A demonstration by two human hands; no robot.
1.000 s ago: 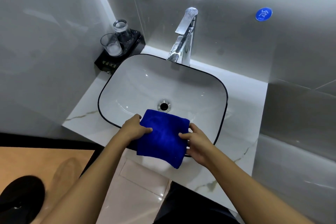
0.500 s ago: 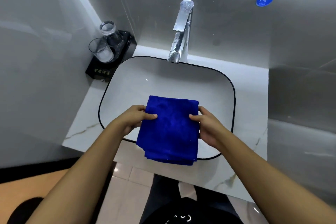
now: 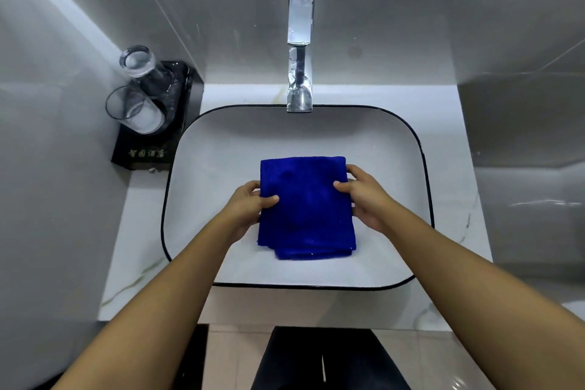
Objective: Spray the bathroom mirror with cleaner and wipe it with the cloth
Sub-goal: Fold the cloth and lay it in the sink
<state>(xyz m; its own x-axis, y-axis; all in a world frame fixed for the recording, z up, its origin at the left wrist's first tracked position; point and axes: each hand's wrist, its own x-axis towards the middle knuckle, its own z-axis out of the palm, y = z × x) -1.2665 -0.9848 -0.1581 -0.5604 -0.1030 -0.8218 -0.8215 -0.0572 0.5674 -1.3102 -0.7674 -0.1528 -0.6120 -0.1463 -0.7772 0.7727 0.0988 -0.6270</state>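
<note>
1. Left hand (image 3: 250, 209): thumb lies on top of the folded deep-blue microfibre cloth (image 3: 305, 206), fingers tucked behind its left edge; it pinches that edge.
2. Right hand (image 3: 364, 196): same hold on the cloth's right edge, thumb on top, fingers curled round the side.
3. Cloth hangs between the two hands over the middle of the white rectangular basin with a thin black rim (image 3: 424, 168). Top edge straight and level; layered lower edges sag toward the near side. Whether it touches the basin floor cannot be told.
4. Bare basin floor shows all round the cloth: widest toward the far wall, narrower near the front rim.
5. Tall chrome tap (image 3: 300, 41) stands at the far rim, centred; its spout overhangs the basin edge, well apart from the cloth's top edge.
6. White marble-look counter (image 3: 452, 123) frames the basin, with narrow strips left and right.
7. Black tray (image 3: 139, 149) in the far-left corner, just beside the basin rim, carries two clear drinking glasses (image 3: 136, 111).
8. Grey walls close in on the left, back and right.
</note>
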